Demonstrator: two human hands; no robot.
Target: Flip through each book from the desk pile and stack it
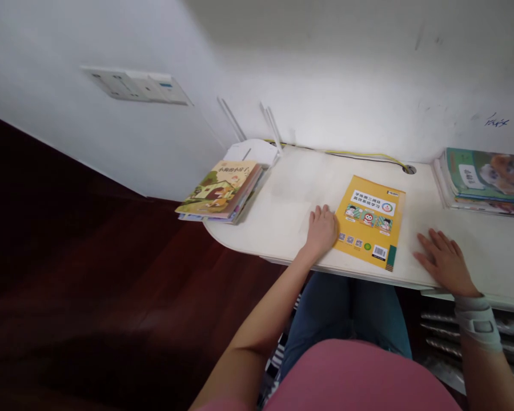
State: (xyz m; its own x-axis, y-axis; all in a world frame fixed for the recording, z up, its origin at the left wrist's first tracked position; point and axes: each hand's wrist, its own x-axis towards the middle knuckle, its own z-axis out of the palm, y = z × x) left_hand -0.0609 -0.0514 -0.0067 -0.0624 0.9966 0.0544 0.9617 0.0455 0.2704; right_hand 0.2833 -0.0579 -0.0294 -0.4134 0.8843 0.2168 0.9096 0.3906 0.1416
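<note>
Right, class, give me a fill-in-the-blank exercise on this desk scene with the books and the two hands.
1. The flat yellow paperback book lies between the left hand and the ____ hand.
2. The left hand touches the yellow book's ____ edge.
3. The right hand rests flat on the white ____.
4. The stack of picture books sits at the white desk's ____ end.

Missing words: right; left; desk; left

Soft, even indoor light falls on the white desk (282, 194) and the wall (346, 68), brightest mid-frame, with faint glare washing out the desk's far edge. The dark floor (68, 274) at lower left is dim and smeared, perhaps from head motion. Shadows are weak. Straight lines bow toward the frame edges, and the books (488, 177) at far right look soft
</note>
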